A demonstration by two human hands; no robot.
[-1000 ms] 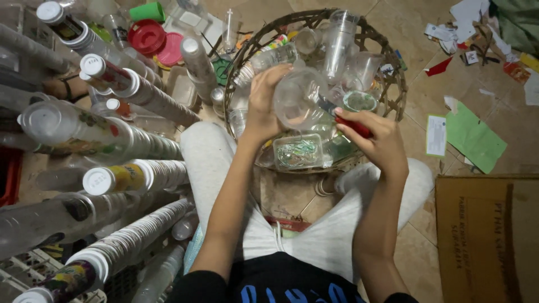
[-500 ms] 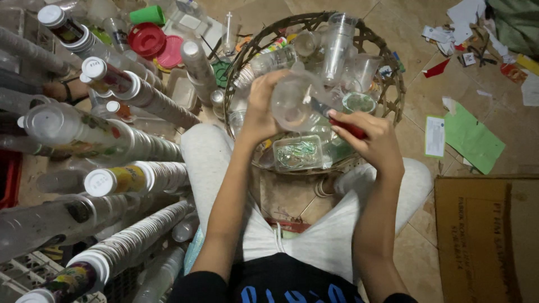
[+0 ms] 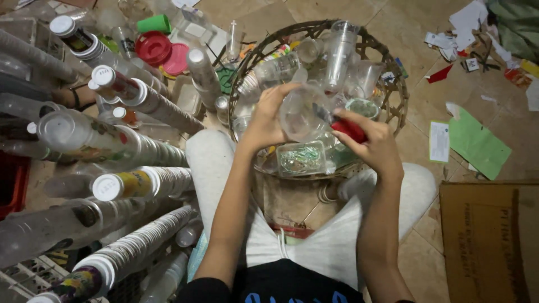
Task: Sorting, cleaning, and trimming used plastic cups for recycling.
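Hands unmoved: left hand [image 3: 269,115] grips cup [image 3: 300,112], basket rim [image 3: 401,92] near.

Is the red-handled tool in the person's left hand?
No, the right hand grips the red-handled tool; the left hand holds a clear cup.

A clear, colourless plastic cup [image 3: 300,115] is showing between the hands, and a tool with a bright red handle [image 3: 349,130] is glowing beside it. The woven basket [image 3: 393,84] is showing dark brown in an open lattice pattern, holding more clear cups. The stacked cups [image 3: 140,247] are showing white rims in ribbed rows. Two lids [image 3: 154,47] are showing red and pink, a small cup [image 3: 154,23] green. A paper sheet [image 3: 477,143] is lying green on the tan tiled floor [image 3: 426,22]. The trousers [image 3: 331,252] are looking pale grey, the cardboard [image 3: 488,241] brown.
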